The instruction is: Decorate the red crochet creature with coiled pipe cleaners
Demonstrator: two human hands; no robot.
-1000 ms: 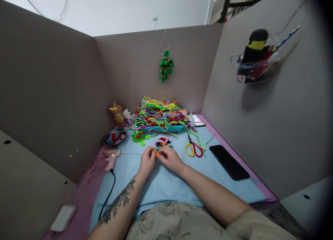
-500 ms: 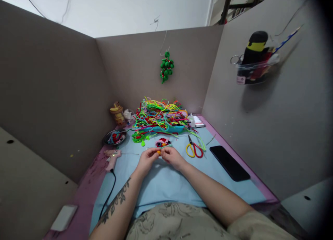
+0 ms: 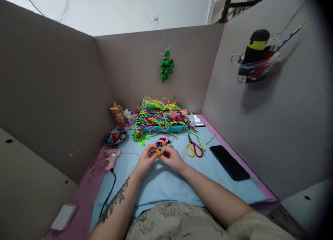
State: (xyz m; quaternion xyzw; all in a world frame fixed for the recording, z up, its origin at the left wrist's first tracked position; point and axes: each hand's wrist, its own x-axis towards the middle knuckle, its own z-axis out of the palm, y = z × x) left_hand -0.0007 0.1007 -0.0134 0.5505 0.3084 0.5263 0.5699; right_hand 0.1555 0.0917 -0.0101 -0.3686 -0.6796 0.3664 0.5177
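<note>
Between my fingertips is a small orange piece [image 3: 158,153], fuzzy like bent pipe cleaner. My left hand [image 3: 147,159] pinches it from the left, and my right hand [image 3: 170,158] pinches it from the right. Just beyond my fingers lies a red, pink and teal pipe-cleaner figure [image 3: 163,141] with dark round eyes; its near edge is partly hidden by my hands. A green pipe-cleaner figure [image 3: 138,136] rests farther left. Scissors [image 3: 194,149] with one yellow and one red handle lie to the right of my right hand.
A blue tray [image 3: 169,129] heaped with colourful pipe cleaners [image 3: 161,113] stands at the back. On the left are a pink glue gun [image 3: 113,160] with a cord and a metal bowl [image 3: 106,140]. A black phone [image 3: 229,163] lies right. Grey partitions [image 3: 156,63] enclose the table.
My left fingers have lifted and curled slightly, and the orange piece shows more clearly between my hands. The things on the table have not moved.
</note>
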